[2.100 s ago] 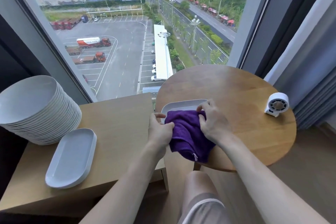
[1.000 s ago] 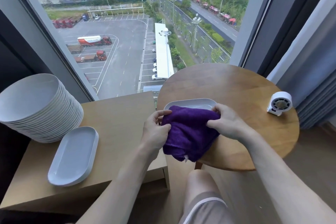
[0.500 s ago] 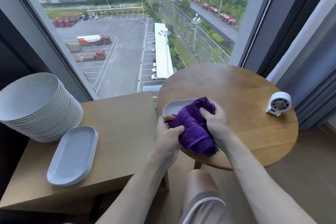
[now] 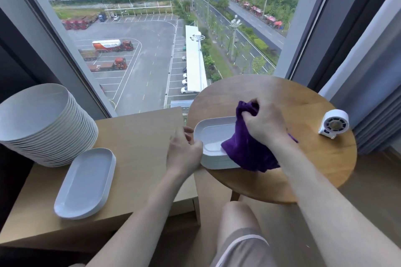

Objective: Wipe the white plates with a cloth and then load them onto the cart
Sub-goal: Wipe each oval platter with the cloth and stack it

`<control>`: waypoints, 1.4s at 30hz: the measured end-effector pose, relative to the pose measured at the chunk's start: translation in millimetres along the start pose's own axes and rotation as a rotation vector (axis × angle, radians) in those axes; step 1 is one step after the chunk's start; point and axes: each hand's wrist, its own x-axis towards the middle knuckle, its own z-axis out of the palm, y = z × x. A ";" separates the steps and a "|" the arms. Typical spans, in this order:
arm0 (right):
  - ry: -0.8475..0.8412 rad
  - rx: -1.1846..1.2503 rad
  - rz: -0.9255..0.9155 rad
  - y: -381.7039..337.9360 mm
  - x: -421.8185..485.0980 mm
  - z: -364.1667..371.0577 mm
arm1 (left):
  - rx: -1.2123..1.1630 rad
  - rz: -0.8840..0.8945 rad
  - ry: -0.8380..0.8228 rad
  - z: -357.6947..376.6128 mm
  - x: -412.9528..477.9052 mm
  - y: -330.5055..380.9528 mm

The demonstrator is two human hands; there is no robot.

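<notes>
A small stack of white oblong plates (image 4: pixel 213 134) sits on the round wooden table (image 4: pixel 308 171), at its left edge. My right hand (image 4: pixel 263 124) grips a bunched purple cloth (image 4: pixel 247 149) that drapes over the right part of the top plate. My left hand (image 4: pixel 184 151) holds the left rim of that stack, thumb on the top edge. Another white oblong plate (image 4: pixel 85 182) lies on the rectangular wooden surface (image 4: pixel 138 147) to the left, beside a tall stack of round white plates (image 4: pixel 43 123).
A small white fan (image 4: pixel 333 123) stands at the round table's right edge. A large window (image 4: pixel 173 28) runs behind both surfaces, with a grey curtain (image 4: pixel 373 84) at right. My knee (image 4: pixel 236 221) is below the round table.
Both hands held the cloth over the plate before. Now my left hand has let go of it and taken the plate's left rim, while my right hand has lifted the cloth to the right.
</notes>
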 end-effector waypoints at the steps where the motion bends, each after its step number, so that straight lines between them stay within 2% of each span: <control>1: -0.054 -0.054 -0.039 -4.2 -5.9 10.3 | -0.007 -0.049 -0.009 1.2 7.9 -3.1; 4: -0.167 -0.278 -0.103 -3.3 -26.0 37.4 | 0.011 -0.129 -0.088 8.8 21.4 -14.1; 6: -0.151 -0.426 -0.131 9.2 -32.3 42.4 | 0.003 -0.146 -0.131 13.1 24.0 -21.4; 10: -0.164 -0.570 -0.090 24.1 -35.3 42.1 | -0.071 -0.137 -0.155 16.8 23.8 -30.7; 12: -0.143 -0.623 -0.132 24.1 -33.9 45.3 | -0.131 -0.124 -0.146 18.0 22.1 -33.3; 20: -0.169 -0.587 -0.209 -5.3 -23.3 58.0 | -0.244 -0.088 -0.161 20.4 13.5 -36.8; 24: -0.263 -0.509 -0.281 -21.1 -41.1 73.8 | -0.278 -0.094 -0.174 20.4 14.5 -40.8; 30: -0.400 -0.582 -0.345 -2.0 -51.7 58.6 | -0.325 -0.121 -0.191 19.7 17.2 -43.3; 35: -0.459 -0.499 -0.441 9.5 -41.8 44.9 | -0.357 -0.133 -0.225 16.1 18.4 -43.8; 38: -0.484 -0.420 -0.388 17.5 -30.8 36.0 | -0.339 -0.121 -0.241 14.2 19.6 -44.5; 42: -0.383 -0.448 -0.298 25.6 -19.5 28.1 | -0.315 -0.105 -0.236 15.9 19.7 -45.9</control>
